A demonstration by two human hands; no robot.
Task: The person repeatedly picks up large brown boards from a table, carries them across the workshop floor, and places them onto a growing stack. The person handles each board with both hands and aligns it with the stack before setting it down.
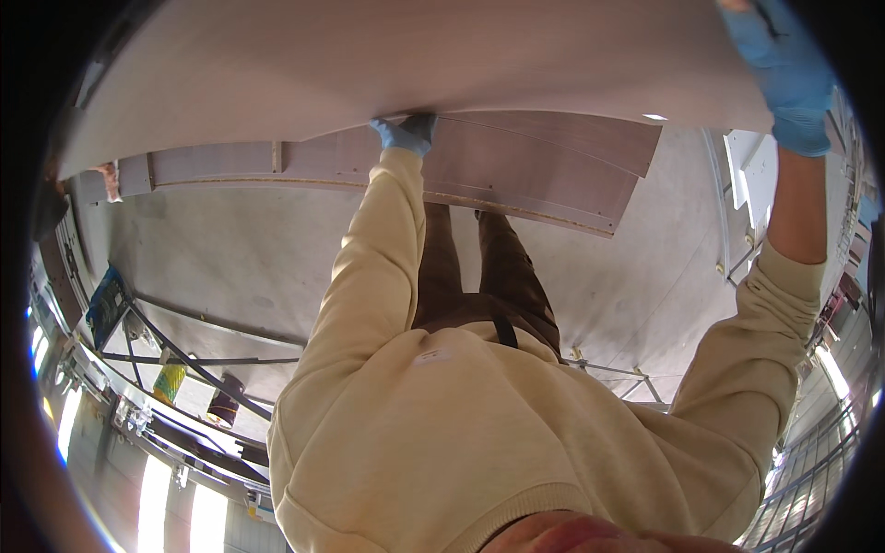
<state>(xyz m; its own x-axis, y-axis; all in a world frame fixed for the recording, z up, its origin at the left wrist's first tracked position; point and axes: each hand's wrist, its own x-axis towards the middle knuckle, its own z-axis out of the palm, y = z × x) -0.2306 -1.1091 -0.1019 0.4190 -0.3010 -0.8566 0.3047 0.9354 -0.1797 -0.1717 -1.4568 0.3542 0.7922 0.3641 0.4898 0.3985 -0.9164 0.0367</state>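
Observation:
A large, flat, pale pinkish-brown panel [415,64] fills the upper part of the view, raised in front of my body. My left hand [406,135], in a blue glove with a dark palm, is closed on its lower edge near the middle, the fingers partly hidden. At the upper right, my right hand [793,78], also gloved in blue, grips the panel's right edge. Its fingertips run up to the picture's rim. By the panel's lower left corner is another person's hand [112,182]; how it touches the panel is unclear.
Below the raised panel, a board of similar colour [544,175] with a raw wood-coloured edge lies before my legs. Metal frames [194,359] stand on the grey floor [230,249] at left. A blue bag [106,304] and cans [224,403] are beside them. White sheets [751,170] stand at right.

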